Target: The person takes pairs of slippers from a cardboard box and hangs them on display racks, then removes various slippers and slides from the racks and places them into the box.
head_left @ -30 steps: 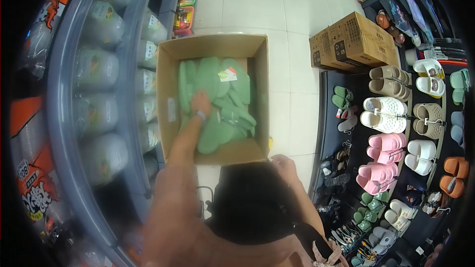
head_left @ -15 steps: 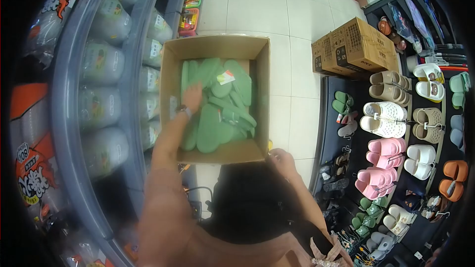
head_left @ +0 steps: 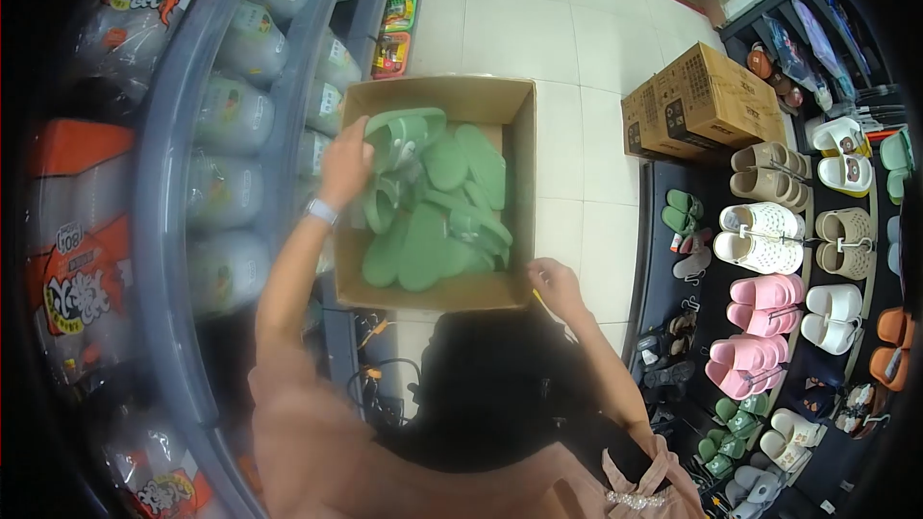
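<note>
Up from the heap of slippers came the left hand (head_left: 346, 168), which had shifted to the left wall of the open cardboard box (head_left: 435, 91), and a green slipper (head_left: 413, 125) had turned to stand tilted in the far left corner, its strap showing. That slipper lay just right of the left fingertips, seemingly touching them, its long axis running left to right near the far wall. Whether those fingers were clamped on its end I could not tell; the back of the hand hid them. Other green slippers (head_left: 421, 242) lay heaped inside the box, nearer and to the right. Of the two hands, the left was clearly closer; the right hand (head_left: 555, 286) was just outside the near right corner, its fingers curled together, apparently around a slim yellow item (head_left: 541, 301). White clogs (head_left: 760, 238) hung farther right.
</note>
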### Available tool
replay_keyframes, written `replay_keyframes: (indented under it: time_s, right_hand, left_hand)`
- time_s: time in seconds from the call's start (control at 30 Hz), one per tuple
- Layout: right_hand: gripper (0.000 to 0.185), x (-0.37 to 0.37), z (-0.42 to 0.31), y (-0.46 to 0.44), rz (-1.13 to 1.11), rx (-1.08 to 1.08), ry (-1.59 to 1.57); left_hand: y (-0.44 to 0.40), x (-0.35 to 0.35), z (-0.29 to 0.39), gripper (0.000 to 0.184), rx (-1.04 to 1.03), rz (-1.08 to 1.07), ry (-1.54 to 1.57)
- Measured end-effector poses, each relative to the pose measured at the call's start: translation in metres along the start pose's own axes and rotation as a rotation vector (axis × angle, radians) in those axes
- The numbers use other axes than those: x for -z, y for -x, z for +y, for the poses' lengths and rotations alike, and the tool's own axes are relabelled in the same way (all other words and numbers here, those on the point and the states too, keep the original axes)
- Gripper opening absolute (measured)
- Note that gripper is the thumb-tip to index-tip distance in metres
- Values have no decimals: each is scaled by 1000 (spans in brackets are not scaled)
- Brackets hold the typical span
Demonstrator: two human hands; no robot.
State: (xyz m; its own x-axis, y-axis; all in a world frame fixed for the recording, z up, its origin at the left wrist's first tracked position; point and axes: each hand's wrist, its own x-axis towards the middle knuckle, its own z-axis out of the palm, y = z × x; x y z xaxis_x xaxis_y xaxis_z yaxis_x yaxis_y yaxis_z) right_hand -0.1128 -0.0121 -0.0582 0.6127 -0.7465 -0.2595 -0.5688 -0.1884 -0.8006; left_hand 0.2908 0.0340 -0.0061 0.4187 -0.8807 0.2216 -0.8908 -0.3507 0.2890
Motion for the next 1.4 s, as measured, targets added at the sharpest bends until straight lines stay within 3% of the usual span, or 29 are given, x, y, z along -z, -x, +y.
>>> replay_keyframes:
  time_s: [0.07, 0.17, 0.23, 0.3, 0.37, 0.5, 1.07, 1.2, 1.27, 1.3, 1.4]
  right_hand:
    - [17, 8, -23, -5, -29, 11, 29]
    - [30, 16, -56, -15, -34, 140, 148]
    - [52, 23, -80, -21, 155, 446, 294]
    - [61, 32, -97, -24, 205, 525, 319]
    - [74, 37, -101, -26, 292, 587, 352]
    - [78, 54, -110, -16, 419, 678, 482]
    - [57, 72, -77, 20, 526, 693, 326]
    - [55, 64, -63, 25, 437, 447, 230]
    - [53, 55, -46, 20, 367, 265, 146]
    - [50, 55, -35, 17, 230, 225, 244]
    - [49, 52, -8, 10, 140, 386, 476]
  left_hand:
    - [5, 29, 14, 41, 41, 53, 111]
    - [15, 56, 32, 39, 141, -36, 288]
    - [23, 69, 44, 39, 160, -73, 396]
    - [30, 81, 65, 40, 141, -179, 848]
    - [36, 89, 84, 39, 106, -180, 946]
    - [41, 95, 107, 39, 129, -281, 1250]
    - [52, 24, 146, 38, 253, -680, 1387]
    - [56, -23, 142, 36, 194, -741, 1331]
    - [60, -77, 130, 36, 150, -618, 1202]
    - [62, -89, 127, 37, 156, -605, 1189]
    - [65, -132, 110, 38, 274, -539, 1045]
